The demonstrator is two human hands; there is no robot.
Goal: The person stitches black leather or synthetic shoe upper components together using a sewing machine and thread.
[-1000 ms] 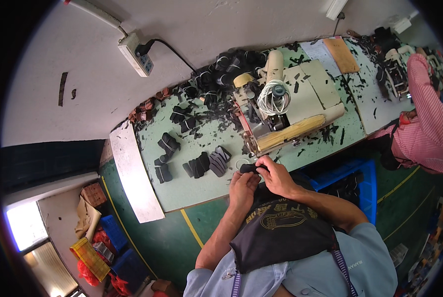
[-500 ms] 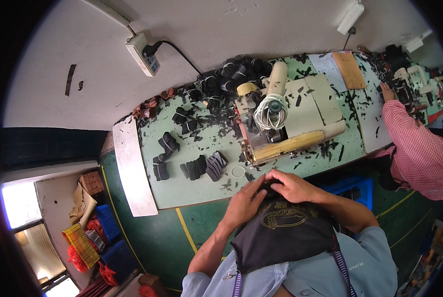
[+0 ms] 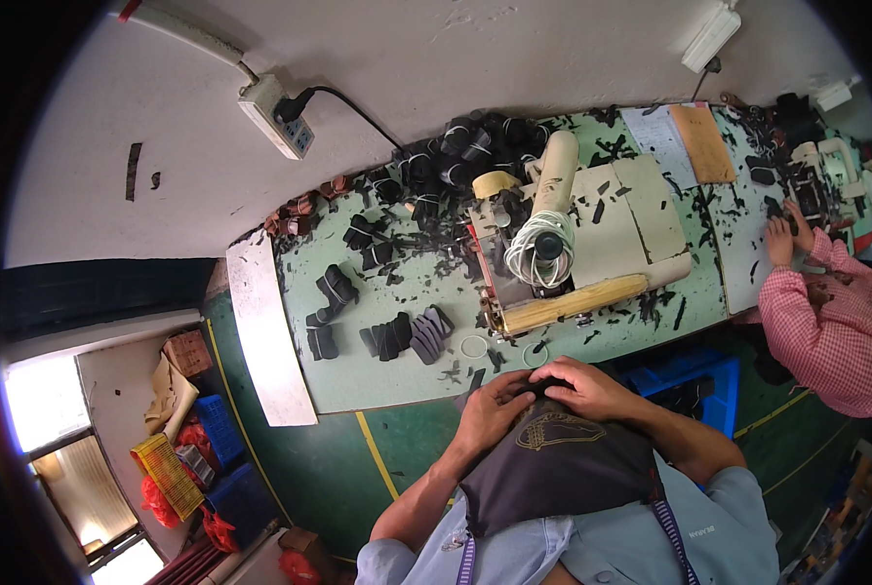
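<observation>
My left hand [image 3: 495, 408] and my right hand [image 3: 584, 388] meet at the table's front edge, above the dark apron [image 3: 577, 463]. Their fingers are curled in around something dark between them; my hands and the apron hide most of it, so its kind does not show. Just beyond the fingertips lie two pale rings, one [image 3: 535, 354] nearest my right hand and another [image 3: 473, 346] further left. Fanned rows of grey-black pieces [image 3: 430, 334] and black pieces [image 3: 387, 336] rest left of the rings.
A skiving-type machine [image 3: 612, 214] with coiled white cord stands on the green table [image 3: 358, 385]. Banded black bundles [image 3: 465, 141] are heaped by the wall, among scattered dark scraps. A blue crate [image 3: 714, 385] sits under the table. At right, a co-worker in a pink checked sleeve [image 3: 816, 327] works.
My hands have drawn closer together, and the ring beyond my right hand shows more fully. The view has shifted slightly. Both the co-worker's hands now show on the table.
</observation>
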